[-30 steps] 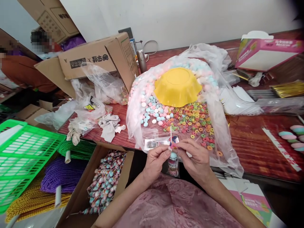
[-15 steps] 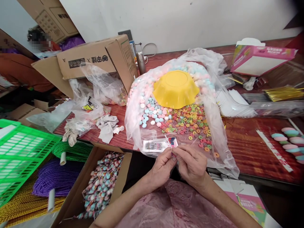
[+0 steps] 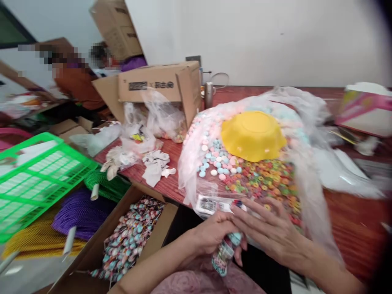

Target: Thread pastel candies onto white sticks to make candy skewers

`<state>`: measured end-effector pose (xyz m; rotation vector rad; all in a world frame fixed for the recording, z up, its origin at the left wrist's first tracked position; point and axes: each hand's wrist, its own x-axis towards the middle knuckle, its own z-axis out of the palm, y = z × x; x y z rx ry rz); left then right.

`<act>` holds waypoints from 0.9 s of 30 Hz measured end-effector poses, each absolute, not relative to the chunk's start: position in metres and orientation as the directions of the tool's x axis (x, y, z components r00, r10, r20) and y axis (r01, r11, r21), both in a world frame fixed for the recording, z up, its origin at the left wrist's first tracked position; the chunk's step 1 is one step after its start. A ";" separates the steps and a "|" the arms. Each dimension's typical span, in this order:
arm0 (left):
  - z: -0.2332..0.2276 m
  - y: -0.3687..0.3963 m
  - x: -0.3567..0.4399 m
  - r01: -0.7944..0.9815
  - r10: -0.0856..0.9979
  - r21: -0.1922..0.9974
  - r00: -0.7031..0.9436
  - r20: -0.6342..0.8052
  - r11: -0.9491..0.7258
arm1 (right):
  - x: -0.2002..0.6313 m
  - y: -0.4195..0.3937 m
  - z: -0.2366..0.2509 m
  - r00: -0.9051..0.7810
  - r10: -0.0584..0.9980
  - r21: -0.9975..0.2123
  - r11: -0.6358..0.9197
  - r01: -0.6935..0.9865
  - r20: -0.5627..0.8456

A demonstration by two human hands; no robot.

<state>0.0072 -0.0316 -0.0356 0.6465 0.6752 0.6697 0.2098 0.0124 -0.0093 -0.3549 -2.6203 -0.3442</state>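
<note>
One yellow bowl (image 3: pixel 252 134) lies upside down on the one big clear bag (image 3: pixel 309 179) of sweets in the middle of the desk (image 3: pixel 352 220), and one printed cardboard box (image 3: pixel 159 83) stands at the desk's far left corner, with one metal flask (image 3: pixel 208 94) just beside it. Below the desk's near left edge sit one open carton of wrapped lollipops (image 3: pixel 128 241), one green plastic basket (image 3: pixel 39 175) and three cord bundles, one each of green (image 3: pixel 107 185), purple (image 3: pixel 79 212) and yellow (image 3: pixel 36 243). Two hands, left (image 3: pixel 214 232) and right (image 3: pixel 269 232), meet at the near edge around one wrapped candy packet (image 3: pixel 223 255); the loose sweets are too many to count.

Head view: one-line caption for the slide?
Left hand grips a small printed clear candy packet, open right hand beside it, before an upturned yellow plastic bowl on bagged candies.
</note>
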 end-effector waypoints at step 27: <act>-0.048 -0.026 -0.012 0.052 0.543 0.813 0.719 -0.433 0.579 | 0.203 -0.014 -0.002 -0.885 0.261 0.098 0.942 0.320 0.385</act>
